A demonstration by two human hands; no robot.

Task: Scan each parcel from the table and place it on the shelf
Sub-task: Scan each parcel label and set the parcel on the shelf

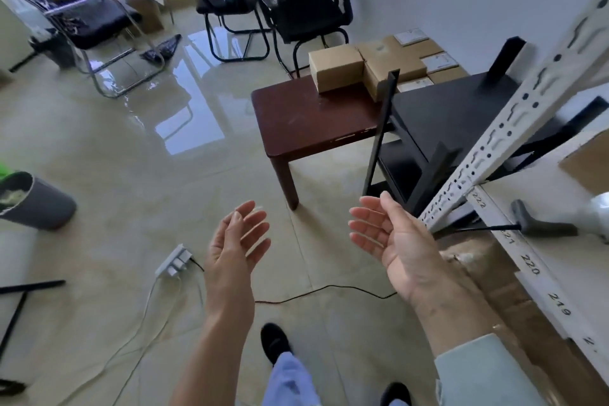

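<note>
Both the left hand (235, 241) and right hand (390, 237) are wide and empty; reach ahead to the nearest parcel (335, 71), gripping opposite sides squarely

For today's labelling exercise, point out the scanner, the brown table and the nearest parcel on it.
scanner (540, 224), head view, its grey handle
brown table (306, 122), head view, bare top
nearest parcel (336, 71), head view, its front face

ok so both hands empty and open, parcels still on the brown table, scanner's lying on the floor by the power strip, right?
Not quite. In the head view the scanner lies on the white shelf, not on the floor. The rest holds: left hand and right hand are open and empty, and the parcels sit on the brown table.
</note>
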